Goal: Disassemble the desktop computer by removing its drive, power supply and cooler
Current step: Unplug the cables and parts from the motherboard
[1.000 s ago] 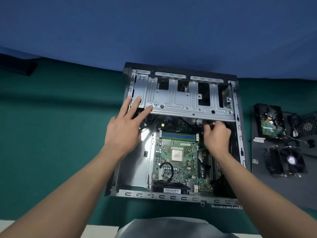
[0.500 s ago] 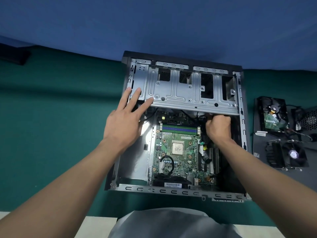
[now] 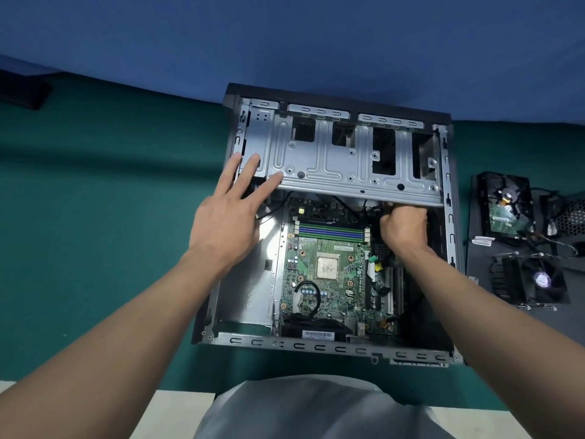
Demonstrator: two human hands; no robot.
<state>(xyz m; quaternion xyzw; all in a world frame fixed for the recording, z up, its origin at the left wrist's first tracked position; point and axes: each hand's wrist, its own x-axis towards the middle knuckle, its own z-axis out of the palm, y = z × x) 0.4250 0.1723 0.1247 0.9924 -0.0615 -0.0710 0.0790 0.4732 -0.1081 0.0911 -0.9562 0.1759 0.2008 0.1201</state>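
Flat and spread, the left hand [image 3: 228,223] rests its straight fingers [image 3: 250,167] on the left end of the drive cage [image 3: 348,160], holding nothing. That cage runs crosswise over the far end of the open case [image 3: 316,346], beyond the motherboard [image 3: 329,267]. Under its near edge, toward the right, the right hand [image 3: 402,226] is curled tight; what it grips is hidden. Whatever comes loose next probably lies there, nearer the right hand. Right of the case, the drive [image 3: 506,210] and cooler [image 3: 535,280] lie already out.

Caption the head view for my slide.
Left hand touches the grey metal drive cage of the open desktop case; right hand curls under its edge.
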